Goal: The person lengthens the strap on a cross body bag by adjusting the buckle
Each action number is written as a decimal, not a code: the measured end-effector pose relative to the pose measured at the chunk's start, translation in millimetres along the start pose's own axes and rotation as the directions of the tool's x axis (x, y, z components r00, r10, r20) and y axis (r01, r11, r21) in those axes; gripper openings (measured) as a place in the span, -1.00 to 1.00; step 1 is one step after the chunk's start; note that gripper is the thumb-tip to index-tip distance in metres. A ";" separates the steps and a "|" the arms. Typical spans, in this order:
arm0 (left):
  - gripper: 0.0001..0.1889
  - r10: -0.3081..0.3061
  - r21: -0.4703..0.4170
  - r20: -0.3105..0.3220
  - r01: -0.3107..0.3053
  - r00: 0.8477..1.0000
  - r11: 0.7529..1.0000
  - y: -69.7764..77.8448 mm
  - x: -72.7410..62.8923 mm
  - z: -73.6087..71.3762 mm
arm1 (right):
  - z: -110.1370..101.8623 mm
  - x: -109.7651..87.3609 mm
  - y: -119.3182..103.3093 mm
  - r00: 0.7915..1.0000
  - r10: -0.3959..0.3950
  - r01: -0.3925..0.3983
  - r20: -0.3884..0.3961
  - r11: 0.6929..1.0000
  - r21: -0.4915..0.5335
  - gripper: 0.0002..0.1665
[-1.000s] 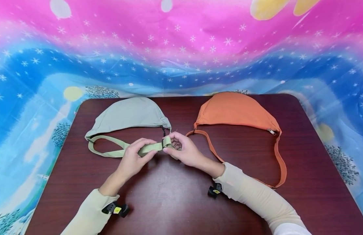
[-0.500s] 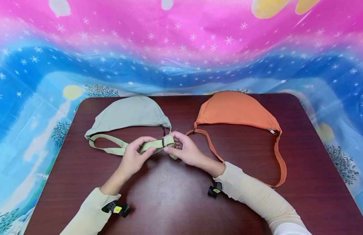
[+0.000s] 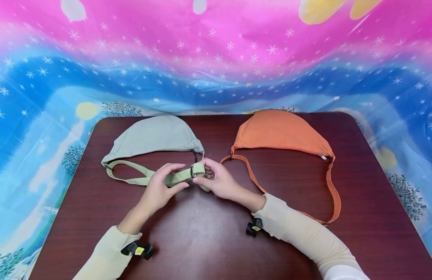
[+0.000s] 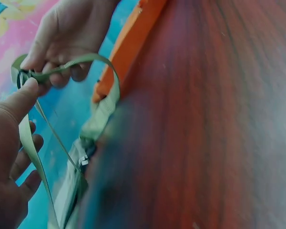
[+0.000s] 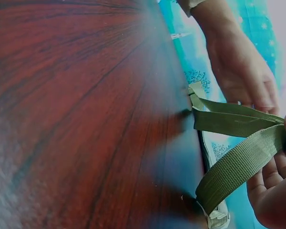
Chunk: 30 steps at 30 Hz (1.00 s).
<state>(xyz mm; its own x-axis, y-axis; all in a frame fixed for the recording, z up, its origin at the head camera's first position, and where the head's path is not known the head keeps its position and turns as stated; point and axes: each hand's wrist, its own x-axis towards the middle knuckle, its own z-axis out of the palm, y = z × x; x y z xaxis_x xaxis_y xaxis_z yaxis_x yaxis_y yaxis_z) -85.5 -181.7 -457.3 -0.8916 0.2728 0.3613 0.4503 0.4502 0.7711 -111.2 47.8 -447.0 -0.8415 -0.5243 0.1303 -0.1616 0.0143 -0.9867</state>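
A pale grey-green half-moon bag (image 3: 153,134) lies at the back left of the table, its light-green webbing strap (image 3: 142,181) drawn toward the front. Just before the bag's right end, my left hand (image 3: 159,190) holds the strap between thumb and fingers. My right hand (image 3: 222,181) pinches it beside a black slider buckle (image 3: 192,172), where the webbing doubles into a short loop (image 3: 199,169). In the left wrist view, my left thumb tip presses at the slider while the other fingers spread apart. Strap lengths (image 5: 243,157) hang from the right fingers in the right wrist view.
An orange half-moon bag (image 3: 282,130) lies at the back right, its orange strap (image 3: 336,194) curving forward under the right forearm. The dark red wooden table (image 3: 202,241) meets a pink and blue patterned cloth (image 3: 216,70) behind. Small black cameras sit on both wrists.
The strap loop past the slider lengthened to the right, then the slider and loop turned and shifted slightly left. My left thumb has moved down, away from the index finger. Both bags are unmoved.
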 end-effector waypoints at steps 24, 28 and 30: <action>-0.56 0.095 0.015 -0.079 -0.094 0.992 0.995 -9.1 0.2 -3.0 | 6.0 8.9 3.5 1.000 0.000 0.002 0.022 0.996 -0.092 -0.59; -0.54 0.105 0.003 -0.082 -0.105 0.991 0.994 -8.2 1.8 -2.6 | 8.0 13.0 5.7 0.999 -0.035 0.036 0.012 0.986 -0.163 -0.58; -0.54 0.105 -0.011 -0.080 -0.106 0.991 0.994 -8.0 2.3 -2.7 | 8.6 14.3 7.3 0.999 -0.042 0.042 0.004 0.980 -0.193 -0.58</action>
<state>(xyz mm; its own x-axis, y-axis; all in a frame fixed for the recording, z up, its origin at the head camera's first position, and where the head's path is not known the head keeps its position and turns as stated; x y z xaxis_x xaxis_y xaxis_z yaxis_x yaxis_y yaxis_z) -91.2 -187.0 -461.1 -0.8405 0.2494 0.4810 0.5416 0.4095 0.7341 -120.0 33.1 -453.2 -0.8319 -0.5280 0.1708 -0.2932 0.1568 -0.9431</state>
